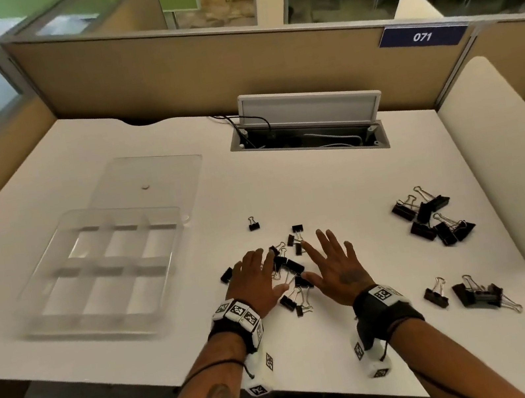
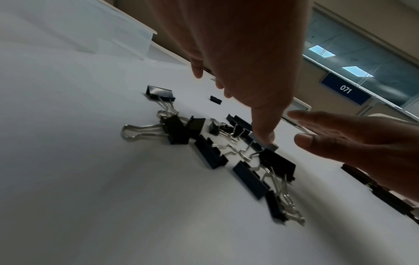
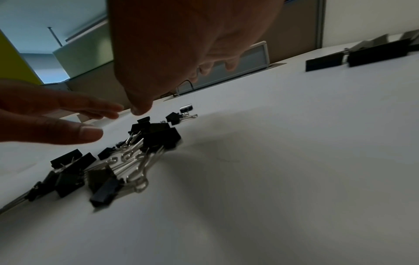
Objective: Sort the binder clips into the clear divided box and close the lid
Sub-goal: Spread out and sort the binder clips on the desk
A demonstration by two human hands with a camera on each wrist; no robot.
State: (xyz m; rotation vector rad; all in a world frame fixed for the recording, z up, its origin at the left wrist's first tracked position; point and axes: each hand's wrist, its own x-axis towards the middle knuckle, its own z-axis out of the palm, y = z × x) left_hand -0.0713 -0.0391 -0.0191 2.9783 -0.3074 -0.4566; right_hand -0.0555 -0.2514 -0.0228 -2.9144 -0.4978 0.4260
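Head view first, nearest to me: I have my left hand (image 1: 256, 278) and right hand (image 1: 334, 265) palm-down over the central heap of small binder clips (image 1: 290, 277), fingers straight and spread, nothing pinched or gripped. I hold them either side of the heap, which I judge suits corralling or picking through the clips before lifting any. From the left wrist view, one left fingertip (image 2: 264, 138) reaches down close to a clip in the pile; I cannot tell whether it touches it.

Further right on the white desk (image 1: 339, 186) lie two looser groups of larger clips, one near the front edge (image 1: 475, 295) and one further back (image 1: 432, 217). That split looks like a rough division by size already laid out, though I am only judging from how they sit.

To my left, well apart from the heap, stands the clear divided box (image 1: 100, 274), its six compartments holding no clips that I can see. Its lid (image 1: 150, 179) lies open flat behind it, so nothing blocks dropping clips in.

Beyond that, the open cable hatch (image 1: 307, 121) sits against the partition (image 1: 163, 73).
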